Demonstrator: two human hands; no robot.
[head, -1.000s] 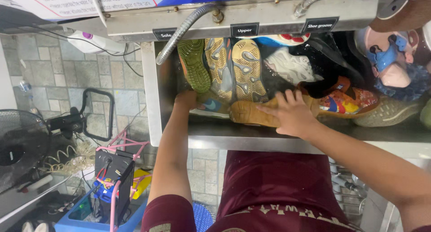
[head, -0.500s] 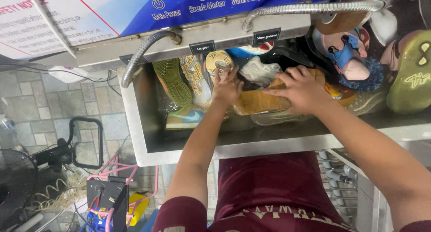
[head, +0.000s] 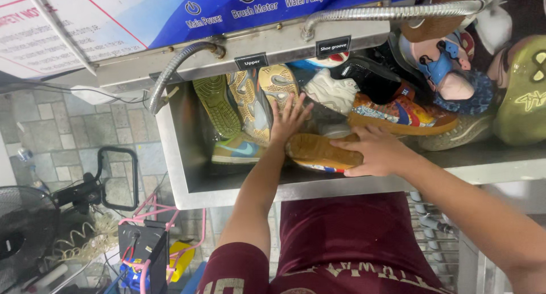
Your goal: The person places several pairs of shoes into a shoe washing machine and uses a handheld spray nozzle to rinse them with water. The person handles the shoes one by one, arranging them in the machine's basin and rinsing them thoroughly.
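Observation:
A steel trough point(head: 187, 174) holds several sneakers. My left hand point(head: 289, 119) lies flat with its fingers spread on an upturned grey and yellow shoe point(head: 256, 109), next to a tan-patterned sole point(head: 277, 81). My right hand point(head: 378, 152) grips a shoe with a tan gum sole point(head: 321, 149) at the trough's near edge. A green-soled shoe point(head: 216, 103) stands at the left end. Below it lies a green and blue sneaker point(head: 236, 150). A colourful orange and blue sneaker point(head: 404, 113) sits behind my right hand.
Two flexible metal hoses point(head: 176, 66) come down from a blue and white panel point(head: 170, 15) above the trough. More shoes pile up at the right point(head: 520, 95). A black fan point(head: 23, 231), cables and a pink frame point(head: 170, 220) stand on the tiled floor at the left.
My left hand moved right, from the trough's left end onto the upturned shoes. My right hand drew the tan-soled shoe toward the near edge. The view shifted left.

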